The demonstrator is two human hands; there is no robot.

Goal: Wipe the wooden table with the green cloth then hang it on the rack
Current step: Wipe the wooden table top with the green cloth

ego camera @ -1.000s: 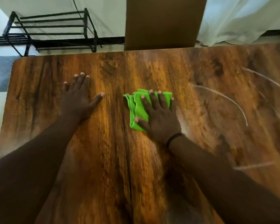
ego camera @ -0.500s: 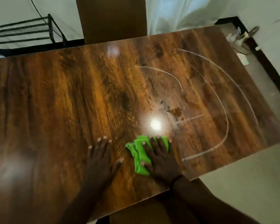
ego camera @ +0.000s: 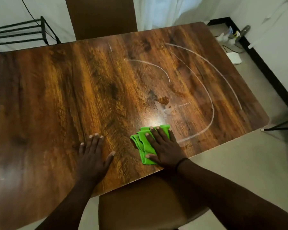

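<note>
Lying flat beneath right-hand fingers [ego camera: 154, 132]: green cloth [ego camera: 144, 145]

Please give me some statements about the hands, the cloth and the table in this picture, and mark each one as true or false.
1. The right hand lies flat on the green cloth. True.
2. The left hand also holds a part of the cloth. False: it rests bare on the wooden table, apart from the cloth.
3. The cloth hangs on the black rack. False: it lies folded on the table, near the edge closest to the person.
4. Pale curved streaks show on the table beyond the cloth. True.
5. A brown chair seat sits below the near edge of the table. True.
</note>
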